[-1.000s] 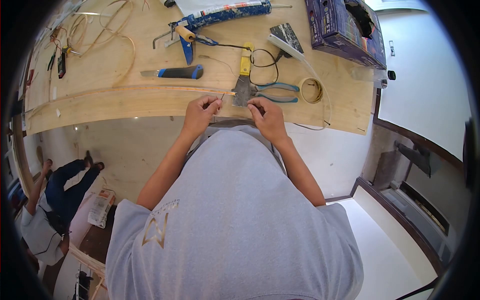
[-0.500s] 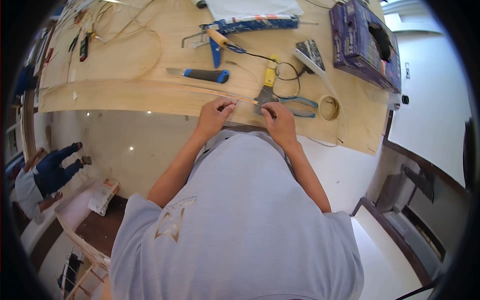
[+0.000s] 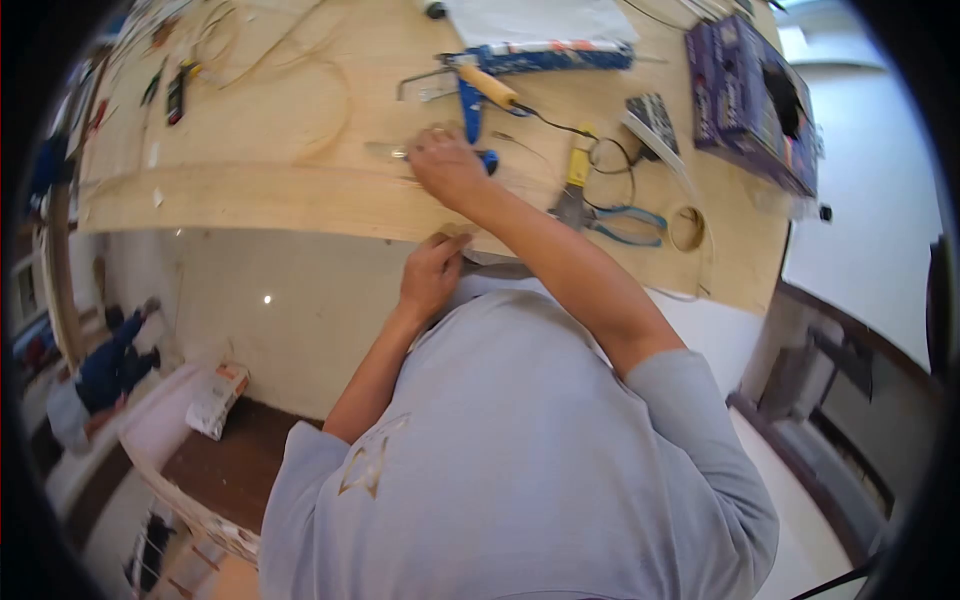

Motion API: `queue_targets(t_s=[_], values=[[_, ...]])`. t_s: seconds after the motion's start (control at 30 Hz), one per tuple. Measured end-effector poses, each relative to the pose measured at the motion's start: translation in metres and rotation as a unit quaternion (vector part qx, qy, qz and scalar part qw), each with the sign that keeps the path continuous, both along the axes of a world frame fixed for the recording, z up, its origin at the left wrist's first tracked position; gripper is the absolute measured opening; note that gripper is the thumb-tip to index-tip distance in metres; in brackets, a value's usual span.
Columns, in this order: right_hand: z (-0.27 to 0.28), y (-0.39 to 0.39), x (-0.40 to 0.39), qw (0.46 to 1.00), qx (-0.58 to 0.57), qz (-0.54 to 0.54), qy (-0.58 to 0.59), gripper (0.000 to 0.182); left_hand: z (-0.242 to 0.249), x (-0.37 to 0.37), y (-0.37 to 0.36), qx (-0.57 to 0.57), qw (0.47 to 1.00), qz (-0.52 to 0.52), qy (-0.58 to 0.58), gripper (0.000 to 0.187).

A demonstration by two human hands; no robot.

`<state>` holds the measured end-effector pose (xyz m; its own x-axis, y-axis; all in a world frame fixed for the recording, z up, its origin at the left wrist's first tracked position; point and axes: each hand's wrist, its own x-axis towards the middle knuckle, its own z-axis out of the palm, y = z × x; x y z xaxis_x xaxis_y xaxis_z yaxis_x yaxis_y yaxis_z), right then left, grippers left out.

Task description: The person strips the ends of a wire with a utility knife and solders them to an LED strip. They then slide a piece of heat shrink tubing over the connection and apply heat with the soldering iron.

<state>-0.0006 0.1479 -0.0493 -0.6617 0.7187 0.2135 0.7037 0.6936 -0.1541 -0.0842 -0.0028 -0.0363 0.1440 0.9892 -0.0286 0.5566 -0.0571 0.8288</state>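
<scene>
My right hand [image 3: 447, 168] reaches across the table, its fingers curled over the handle of a utility knife [image 3: 488, 162]. The metal blade end sticks out left of the fingers, and the blue butt shows at the right. My left hand [image 3: 434, 268] is at the table's front edge, thumb and fingers pinched together; what they hold is too small and blurred to name. Just beyond the knife lies a blue caulking gun [image 3: 545, 58]. A yellow-handled scraper [image 3: 575, 185] and blue-handled pliers [image 3: 635, 225] lie right of my right forearm.
On the wooden table [image 3: 300, 200] are a soldering iron [image 3: 488, 86], a roll of tape [image 3: 687, 228], a purple box [image 3: 745, 100] and a black-and-yellow tool [image 3: 178, 92]. Loose thin strips lie at the far left. Another person [image 3: 100, 375] is low on the left.
My right hand has left the spot by the scraper and moved left and forward onto the utility knife. The left hand stays pinched near the edge. The view has shifted slightly.
</scene>
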Motion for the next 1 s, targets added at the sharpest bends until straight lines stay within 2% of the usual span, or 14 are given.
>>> queue_targets(t_s=[0.07,0.13,0.23,0.3,0.37,0.47,0.57,0.67,0.77,0.87,0.97,1.0], values=[[0.003,0.001,-0.002,0.999,-0.039,0.008,-0.008,0.024,-0.004,-0.003,-0.001,0.055,0.998,-0.001,-0.004,0.029],[0.029,-0.001,0.003,0.997,-0.077,0.007,0.012,0.024,-0.005,-0.005,0.001,0.087,0.996,-0.005,0.005,0.027],[0.087,-0.034,0.056,0.944,-0.174,-0.133,0.245,0.026,0.0,-0.008,0.015,0.116,0.992,-0.033,0.029,0.025],[0.09,-0.063,0.11,0.898,-0.182,-0.193,0.35,0.031,0.003,-0.008,0.033,0.15,0.985,-0.078,0.019,0.025],[0.088,-0.1,0.161,0.871,-0.237,-0.269,0.336,0.027,0.003,0.001,0.056,0.192,0.97,-0.149,0.028,0.024],[0.085,-0.148,0.165,0.644,-0.405,-0.403,0.509,0.023,0.004,0.02,0.083,0.222,0.946,-0.229,0.05,0.027],[0.077,-0.166,0.136,0.756,-0.275,-0.488,0.34,0.021,-0.004,0.036,0.102,0.267,0.919,-0.28,0.075,0.031],[0.048,-0.182,0.13,0.755,-0.228,-0.515,0.335,0.023,-0.014,0.048,0.108,0.265,0.908,-0.318,0.069,0.027],[0.04,-0.189,0.122,0.704,-0.254,-0.585,0.312,0.024,-0.02,0.054,0.109,0.249,0.904,-0.342,0.068,0.023],[0.046,-0.187,0.113,0.712,-0.221,-0.583,0.323,0.028,-0.022,0.055,0.112,0.24,0.901,-0.357,0.052,0.021],[0.051,-0.182,0.107,0.754,-0.234,-0.557,0.258,0.031,-0.024,0.056,0.114,0.239,0.901,-0.359,0.036,0.019],[0.048,-0.182,0.103,0.77,-0.199,-0.559,0.235,0.031,-0.024,0.056,0.114,0.235,0.902,-0.36,0.035,0.018]])
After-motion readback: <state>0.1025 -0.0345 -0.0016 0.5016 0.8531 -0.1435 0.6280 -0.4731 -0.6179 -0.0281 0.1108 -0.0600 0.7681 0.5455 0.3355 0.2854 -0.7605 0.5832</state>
